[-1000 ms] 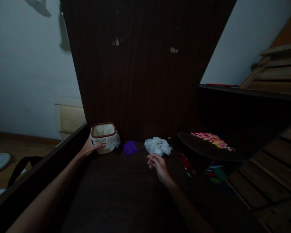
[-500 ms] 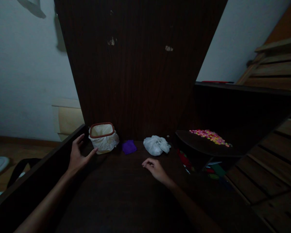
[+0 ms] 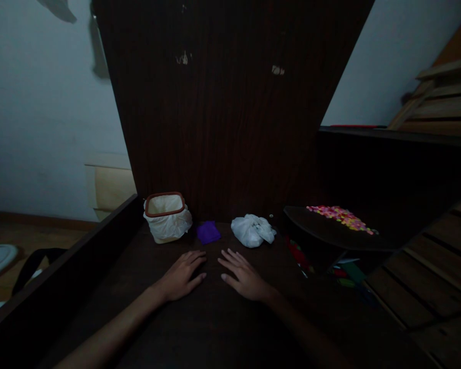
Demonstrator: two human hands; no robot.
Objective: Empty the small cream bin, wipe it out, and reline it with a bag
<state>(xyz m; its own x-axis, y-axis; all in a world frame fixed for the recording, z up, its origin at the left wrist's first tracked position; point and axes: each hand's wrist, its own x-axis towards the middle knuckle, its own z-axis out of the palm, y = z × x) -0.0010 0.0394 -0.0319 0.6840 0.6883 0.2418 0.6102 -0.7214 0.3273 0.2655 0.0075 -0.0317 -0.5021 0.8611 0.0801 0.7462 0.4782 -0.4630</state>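
Note:
My left hand (image 3: 181, 275) lies flat on the dark wooden desktop (image 3: 192, 333), palm down, fingers outstretched and holding nothing. Across a small gap, my right hand (image 3: 243, 275) rests the same way, open and bare. Just beyond them, against the back panel, is a folded purple cloth (image 3: 208, 232). To its left stands a small bin (image 3: 168, 220) with a brown rim and a white plastic liner. On the other side of the cloth sits a knotted white plastic bag (image 3: 252, 230), its contents hidden. Neither hand touches these things.
A raised side board (image 3: 61, 266) borders the desk on the left. At right, a dark corner shelf (image 3: 315, 223) carries a pile of small pink and yellow pieces (image 3: 343, 218). Red and green items (image 3: 348, 274) lie beneath it. Wooden slats (image 3: 438, 277) stand farther right.
My left hand has moved right, from beside the bin to the desktop. My right hand has uncurled and flattened in front of the white bag. The view has shifted slightly.

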